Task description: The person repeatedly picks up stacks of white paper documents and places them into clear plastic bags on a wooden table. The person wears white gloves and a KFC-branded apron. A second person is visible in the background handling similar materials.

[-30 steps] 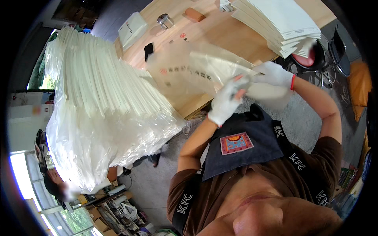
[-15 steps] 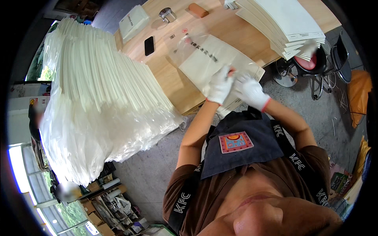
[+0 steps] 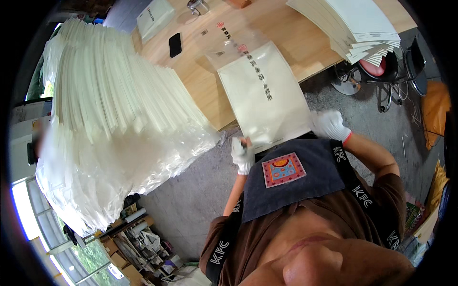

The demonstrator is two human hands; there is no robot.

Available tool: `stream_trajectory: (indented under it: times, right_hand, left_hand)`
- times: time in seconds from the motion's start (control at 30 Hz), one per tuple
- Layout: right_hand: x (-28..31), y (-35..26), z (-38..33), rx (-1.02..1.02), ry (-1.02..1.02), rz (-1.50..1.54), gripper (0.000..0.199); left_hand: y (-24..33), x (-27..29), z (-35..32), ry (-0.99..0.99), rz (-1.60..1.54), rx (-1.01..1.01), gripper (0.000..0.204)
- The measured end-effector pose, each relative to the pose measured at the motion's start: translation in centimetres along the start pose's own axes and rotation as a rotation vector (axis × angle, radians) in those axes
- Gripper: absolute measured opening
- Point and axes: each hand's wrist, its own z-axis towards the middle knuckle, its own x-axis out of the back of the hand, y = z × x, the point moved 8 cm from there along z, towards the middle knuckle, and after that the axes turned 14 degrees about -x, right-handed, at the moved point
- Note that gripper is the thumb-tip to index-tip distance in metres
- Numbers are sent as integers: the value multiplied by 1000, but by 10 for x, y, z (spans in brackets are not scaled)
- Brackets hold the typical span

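A cream-coloured flat panel [image 3: 272,100] lies inside a clear plastic bag [image 3: 220,53] with dark print and red marks down its middle. The bag's far part rests on the table, while its near end reaches past the table edge toward my apron. At its near left corner, my left hand [image 3: 243,156], in a white knitted glove with bare fingertips showing, is closed on the bag's edge. My right hand [image 3: 330,126], gloved too and slightly blurred, is curled at the near right corner, closed on the edge there.
Tall bagged cream panels [image 3: 124,95] stand stacked at the left. On the wooden table [image 3: 191,81] are a black phone [image 3: 175,45], a metal mug [image 3: 197,6], a white packet [image 3: 155,19] and a fanned pile of panels [image 3: 367,24]. Chairs [image 3: 381,71] stand beyond the right edge.
My hands have moved apart, from close together over the bag to its two near corners. The bag has come toward me, past the table edge, and its printed middle shows fully.
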Motion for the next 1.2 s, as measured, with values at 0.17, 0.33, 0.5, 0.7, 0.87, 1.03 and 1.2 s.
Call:
stream_trajectory:
  times: [0.17, 0.33, 0.5, 0.7, 0.87, 1.03, 1.2]
  right_hand:
    - [-13, -4, -47, 358, 174, 146, 28]
    - [32, 2, 4, 260, 490, 136, 18]
    - [-48, 40, 15, 68, -327, 342, 27]
    - [-104, 59, 118, -35, 0, 1222, 51]
    - [-62, -52, 88, 14, -449, 2050, 44]
    - [116, -88, 95, 489, -69, 1813, 39]
    - [352, -187, 30, 861, -9, 1397, 34]
  left_hand:
    - [16, 18, -39, -86, -387, 66, 19]
    - [2, 3, 15, -121, -55, -75, 17]
    - [-77, -20, -56, -279, -313, 155, 21]
    - [-40, -72, 31, -612, -306, 234, 50]
    - [170, 47, 170, -396, -50, -386, 24]
    - [273, 202, 194, -122, 106, -802, 15]
    - [288, 387, 221, 675, 255, -451, 30]
